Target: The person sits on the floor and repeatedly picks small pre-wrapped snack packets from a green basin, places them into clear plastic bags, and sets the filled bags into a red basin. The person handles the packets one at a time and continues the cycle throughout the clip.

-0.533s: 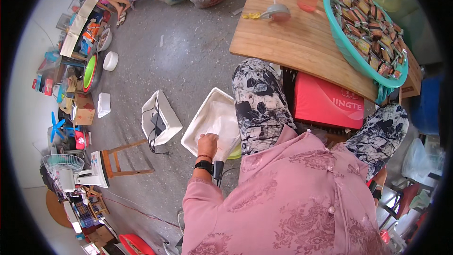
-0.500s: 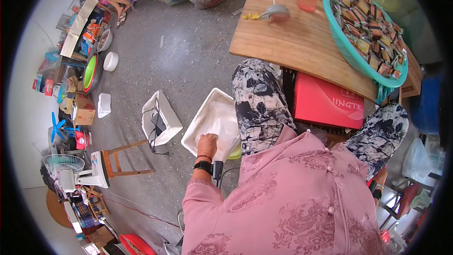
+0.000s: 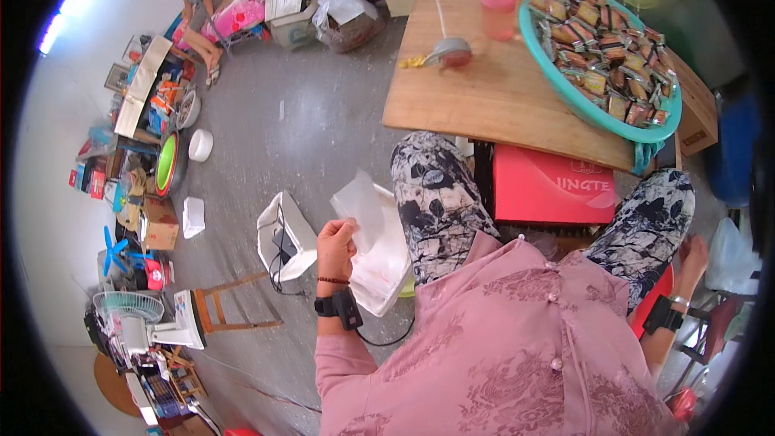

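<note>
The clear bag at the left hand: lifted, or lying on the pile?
Lifted. The left hand pinches the clear bag by its lower edge, and it stands up above the pile of bags beside the knee.

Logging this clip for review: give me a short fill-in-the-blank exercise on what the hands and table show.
1. The left hand holds up a clear plastic ____.
2. The wrapped snacks fill a ____-coloured basin.
3. The wooden table also carries a pink ____.
4. The right hand hangs beside the right ____.

Missing words: bag; teal; cup; knee
</note>
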Tool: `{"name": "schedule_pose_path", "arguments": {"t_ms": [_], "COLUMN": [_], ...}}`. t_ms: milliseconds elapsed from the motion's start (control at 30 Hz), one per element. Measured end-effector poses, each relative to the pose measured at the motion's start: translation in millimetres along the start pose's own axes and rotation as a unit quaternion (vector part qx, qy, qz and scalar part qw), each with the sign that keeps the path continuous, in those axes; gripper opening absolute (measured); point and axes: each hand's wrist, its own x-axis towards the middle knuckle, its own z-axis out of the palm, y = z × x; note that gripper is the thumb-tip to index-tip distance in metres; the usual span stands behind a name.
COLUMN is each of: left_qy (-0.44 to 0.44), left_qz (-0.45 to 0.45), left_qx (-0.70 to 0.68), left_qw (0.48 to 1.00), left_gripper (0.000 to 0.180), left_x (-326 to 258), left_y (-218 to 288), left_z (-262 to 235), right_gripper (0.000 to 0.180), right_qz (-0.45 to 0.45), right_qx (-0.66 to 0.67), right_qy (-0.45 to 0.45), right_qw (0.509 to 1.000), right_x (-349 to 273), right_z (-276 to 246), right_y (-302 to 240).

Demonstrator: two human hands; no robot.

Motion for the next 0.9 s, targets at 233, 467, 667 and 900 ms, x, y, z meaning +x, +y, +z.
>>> {"name": "schedule_pose_path", "arguments": {"t_ms": [233,467,667,900], "left_qy": [-0.160,-0.284,-0.355,-0.358], "left_qz": [0.067,0.111,0.220,0.190], "left_qx": [-0.071,0.109,0.244,0.225], "left_qw": [0.982,0.946,0.875,0.886], "left_gripper": [0.015,0.008,0.016,0.017], "left_x": [-34.1,-77.3,-85.4,-84.8], "left_y": [83.7,93.4,75.7,72.1], "left_z": [97.3,226.8,275.7,282.9], "right_gripper": [0.021,0.028,0.028,0.021], "right_qz": [-0.222,-0.202,-0.217,-0.213], "right_qx": [-0.035,0.025,0.038,0.018], "right_qy": [-0.127,-0.576,-0.574,-0.511], "right_qw": [0.966,0.792,0.789,0.833], "right_x": [-107.7,-211.8,-226.4,-205.2], "right_z": [121.3,229.3,268.4,268.5], "right_y": [-190.2,-246.7,-233.5,-209.6]}}
